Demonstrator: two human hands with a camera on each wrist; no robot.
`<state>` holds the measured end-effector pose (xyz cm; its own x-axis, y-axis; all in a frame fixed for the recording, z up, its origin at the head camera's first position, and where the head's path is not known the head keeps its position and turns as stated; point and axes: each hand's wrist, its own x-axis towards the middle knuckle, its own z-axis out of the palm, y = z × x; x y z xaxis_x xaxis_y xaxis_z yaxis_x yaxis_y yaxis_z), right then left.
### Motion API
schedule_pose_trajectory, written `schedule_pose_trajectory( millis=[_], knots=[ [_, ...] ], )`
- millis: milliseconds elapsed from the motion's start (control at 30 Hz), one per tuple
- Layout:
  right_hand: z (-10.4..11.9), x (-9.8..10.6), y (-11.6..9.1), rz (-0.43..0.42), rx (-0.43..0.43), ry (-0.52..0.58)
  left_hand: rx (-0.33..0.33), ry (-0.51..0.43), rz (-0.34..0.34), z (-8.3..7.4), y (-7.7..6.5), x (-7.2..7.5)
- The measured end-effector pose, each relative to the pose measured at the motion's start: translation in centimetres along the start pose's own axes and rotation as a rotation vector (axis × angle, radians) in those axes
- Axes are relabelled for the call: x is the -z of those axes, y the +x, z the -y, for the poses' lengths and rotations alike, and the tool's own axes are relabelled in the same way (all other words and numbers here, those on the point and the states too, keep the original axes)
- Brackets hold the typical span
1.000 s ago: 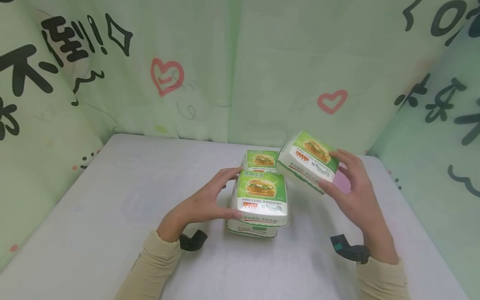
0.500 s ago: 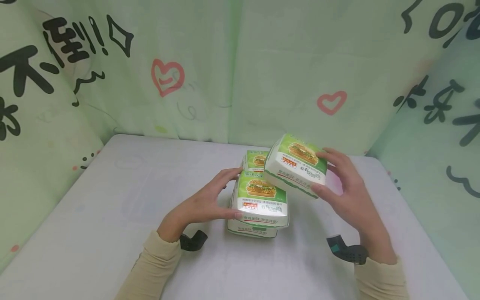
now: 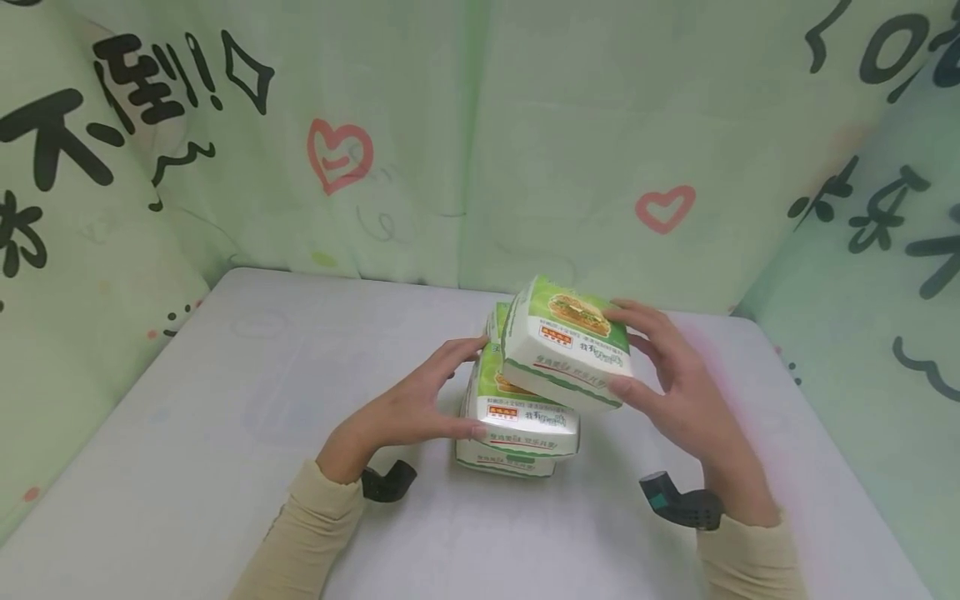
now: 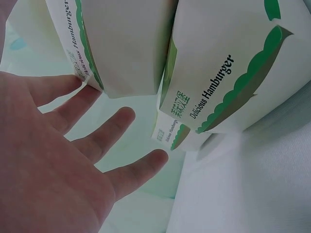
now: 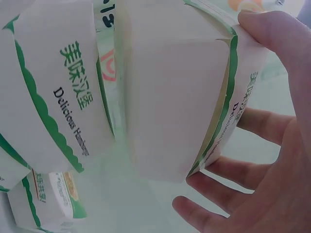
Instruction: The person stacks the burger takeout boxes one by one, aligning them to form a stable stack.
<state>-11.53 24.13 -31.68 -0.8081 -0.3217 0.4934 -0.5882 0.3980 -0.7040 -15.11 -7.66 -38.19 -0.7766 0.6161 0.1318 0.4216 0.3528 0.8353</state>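
Observation:
In the head view my left hand [image 3: 408, 404] holds the upper burger box [image 3: 525, 412] of a two-box stack, thumb at its front and fingers at its far left side. Beneath it the lower burger box [image 3: 502, 461] rests on the table, set slightly left. My right hand [image 3: 678, 387] grips another green-and-white burger box [image 3: 573, 337] by its right side, tilted, over the stack; it covers much of the upper box's lid. The right wrist view shows the white underside of this held box [image 5: 175, 107]. Whether it touches the stack is unclear.
Behind the stack stands one more burger box [image 3: 495, 321], mostly hidden; the right wrist view shows this rear box [image 5: 51, 201] lower left. The white table [image 3: 300, 350] ends at a pale green curtain [image 3: 555, 150] with hearts and lettering, which also encloses both sides.
The right hand has carried its burger box left and slightly down, from beside the stack to over it. My left hand stays on the upper box.

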Motion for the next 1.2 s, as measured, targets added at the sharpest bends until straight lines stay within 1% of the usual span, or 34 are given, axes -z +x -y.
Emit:
schedule_pose_trajectory(
  millis=[100, 367, 533, 667, 900, 1067, 1200],
  knots=[
    [0.1, -0.3, 0.0, 0.008, -0.014, 0.024, 0.008, -0.013, 0.004, 0.0, 0.1, -0.1],
    [0.4, -1.3, -0.1, 0.006, 0.004, 0.049, 0.026, -0.021, 0.008, -0.1, 0.3, -0.3],
    [0.5, -1.7, -0.3, 0.012, 0.008, 0.074, -0.005, -0.032, 0.007, -0.1, 0.4, -0.3],
    [0.6, -1.9, -0.4, 0.024, -0.012, 0.047, -0.016, -0.035, 0.002, -0.1, 0.3, -0.3],
    [0.5, -2.1, -0.1, 0.078, -0.002, 0.006, -0.016, -0.028, -0.004, -0.1, 0.3, -0.1],
    [0.5, -2.2, 0.0, 0.120, -0.031, -0.027, -0.008, -0.036, -0.006, -0.1, 0.2, -0.1],
    [0.5, -2.4, 0.0, 0.146, -0.028, -0.040, -0.003, -0.039, -0.001, 0.0, 0.2, -0.1]
  ],
)
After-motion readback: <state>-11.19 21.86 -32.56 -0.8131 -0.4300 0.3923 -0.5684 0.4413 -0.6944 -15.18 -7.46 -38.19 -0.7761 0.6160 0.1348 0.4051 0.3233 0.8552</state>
